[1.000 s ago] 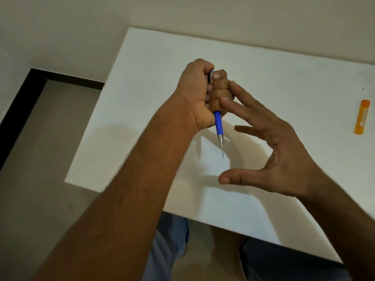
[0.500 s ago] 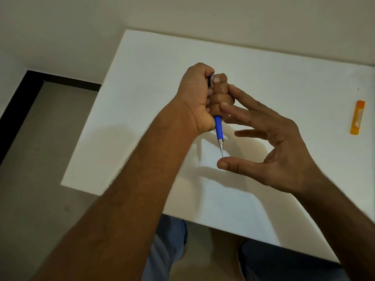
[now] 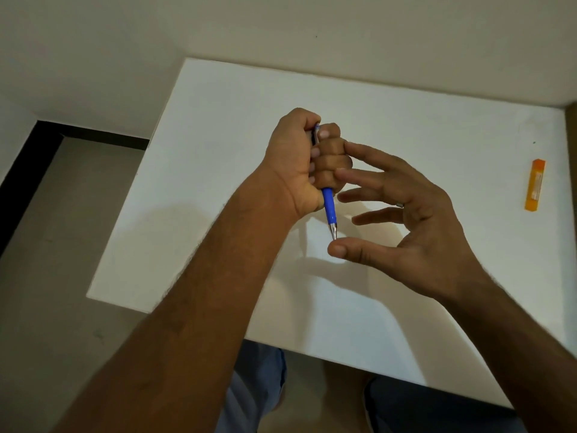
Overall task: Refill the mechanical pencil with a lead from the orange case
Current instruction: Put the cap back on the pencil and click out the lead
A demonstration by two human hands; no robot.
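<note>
My left hand (image 3: 301, 164) grips the blue mechanical pencil (image 3: 329, 209) in a fist above the white table (image 3: 218, 126), tip pointing down towards me. The silver tip (image 3: 333, 231) rests against the thumb of my right hand (image 3: 406, 214), whose fingers are spread and straight beside the pencil. No lead shows past the tip. The orange lead case (image 3: 535, 185) lies flat on the table far to the right, away from both hands.
The table stands against a plain wall, with its left edge and near edge over the floor. My legs show below the near edge. A dark strip runs along the floor at the far left.
My right thumb has risen to the pencil tip, and the lead that stuck out a second ago no longer shows. My left fist has kept its grip.
</note>
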